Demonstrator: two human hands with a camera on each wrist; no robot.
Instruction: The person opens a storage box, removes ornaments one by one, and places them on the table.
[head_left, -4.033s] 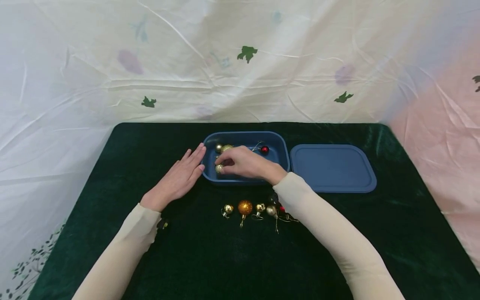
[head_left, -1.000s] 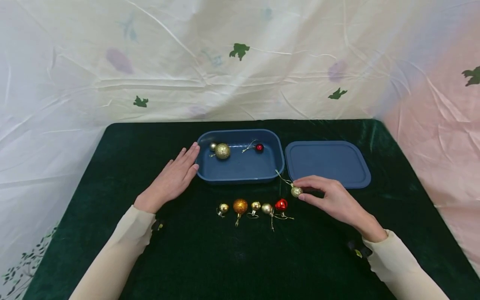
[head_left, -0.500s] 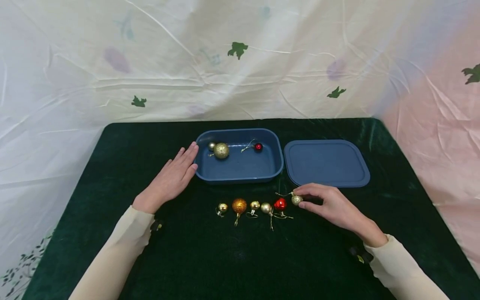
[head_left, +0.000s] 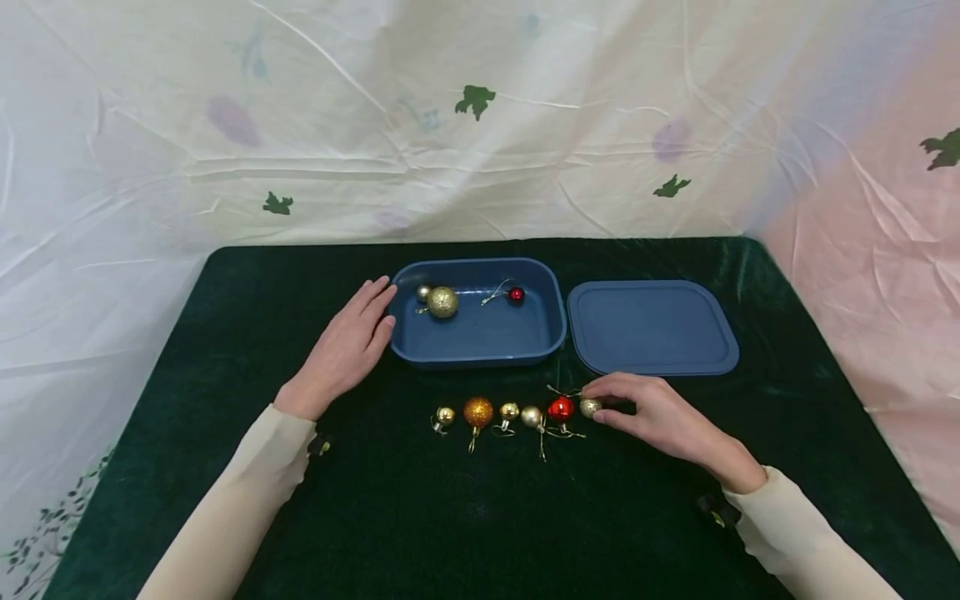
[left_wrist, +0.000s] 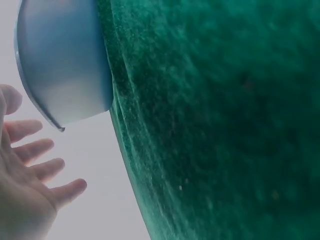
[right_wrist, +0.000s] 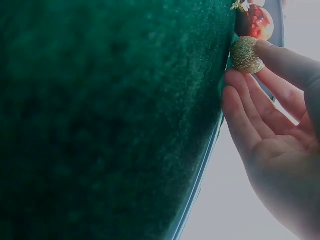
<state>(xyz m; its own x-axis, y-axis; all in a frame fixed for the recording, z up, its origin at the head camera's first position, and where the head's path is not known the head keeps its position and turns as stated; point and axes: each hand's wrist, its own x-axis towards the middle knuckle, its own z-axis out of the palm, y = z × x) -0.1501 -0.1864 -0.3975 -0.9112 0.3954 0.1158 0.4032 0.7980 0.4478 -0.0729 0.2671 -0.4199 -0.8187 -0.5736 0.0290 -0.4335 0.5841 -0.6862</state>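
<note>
My right hand [head_left: 663,417] pinches a small gold glitter bauble [right_wrist: 246,55] between thumb and fingertips, low at the row's right end. Just left of it is a shiny red bauble [head_left: 560,409]. Farther left lie a champagne bauble [head_left: 532,417], a small gold bauble [head_left: 509,412], an orange glitter bauble [head_left: 477,412] and another small gold bauble [head_left: 446,416]. With fingers extended, my left hand [head_left: 339,350] is at the left end of the blue box [head_left: 480,362]; contact is unclear. Inside sit a larger gold glitter bauble [head_left: 442,302], a small gold one [head_left: 423,292] and a dark red one [head_left: 516,296].
The blue lid [head_left: 654,327] lies flat to the right of the box, behind my right hand. A dark green cloth [head_left: 480,525] covers the table. Light patterned fabric [head_left: 585,125] hangs behind and at both sides.
My right hand has taken the gold glitter bauble out of the box and lowered it beside the red bauble. My left hand's fingers have shifted slightly at the box's left end.
</note>
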